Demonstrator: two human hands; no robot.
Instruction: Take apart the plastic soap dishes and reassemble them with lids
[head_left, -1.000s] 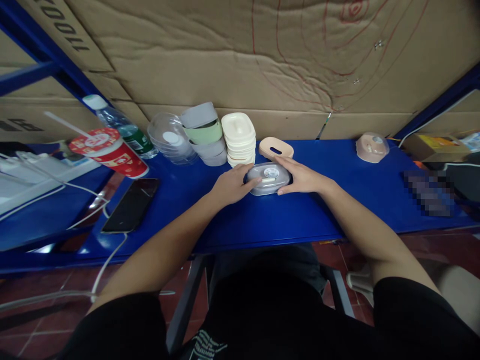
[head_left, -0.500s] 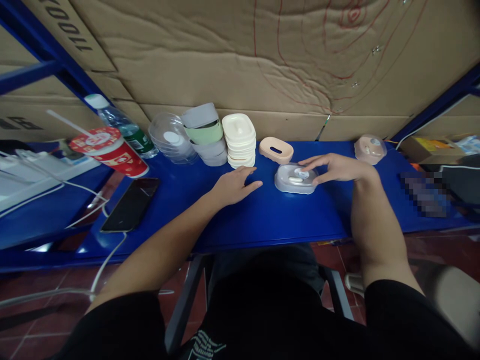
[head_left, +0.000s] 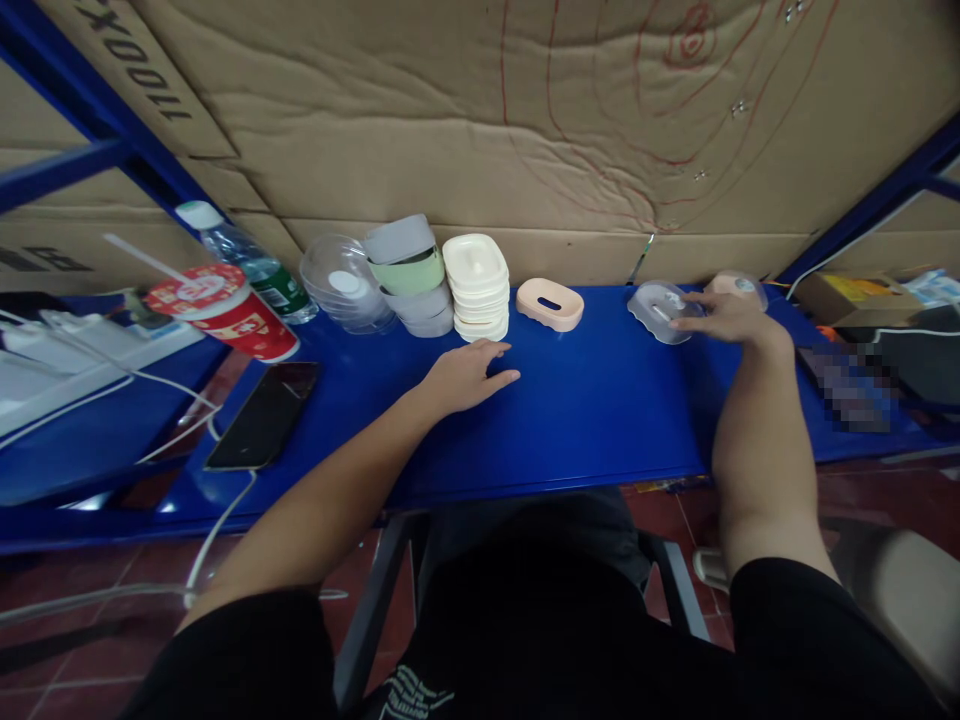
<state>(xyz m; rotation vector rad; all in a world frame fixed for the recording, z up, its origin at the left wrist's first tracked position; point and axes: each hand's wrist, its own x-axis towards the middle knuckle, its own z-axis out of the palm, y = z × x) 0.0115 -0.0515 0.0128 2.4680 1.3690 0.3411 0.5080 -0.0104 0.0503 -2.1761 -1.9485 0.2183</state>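
Note:
My right hand (head_left: 727, 318) has its thumb and fingers on the right end of a soap box (head_left: 655, 314) with a translucent lid, which sits on the blue table. Just behind that hand is another lidded soap box (head_left: 739, 288) with a peach tint, partly hidden by the fingers. My left hand (head_left: 471, 377) is held low over the table with fingers loosely stretched, and nothing is in it. Right behind it rises a stack of cream soap trays (head_left: 477, 285). A peach oval soap-box part (head_left: 550, 304) with a slot lies between my hands.
Left of the cream stack are grey and green box shells (head_left: 409, 275) and nested clear lids (head_left: 346, 285). A red paper cup (head_left: 244, 320), a water bottle (head_left: 262, 270) and a phone (head_left: 262, 416) stand or lie at left. Cardboard (head_left: 375, 120) walls the back; a carton (head_left: 862, 298) is far right.
My right hand has moved the lidded soap box right and back, beside the other lidded one. My left hand has stayed nearly in place.

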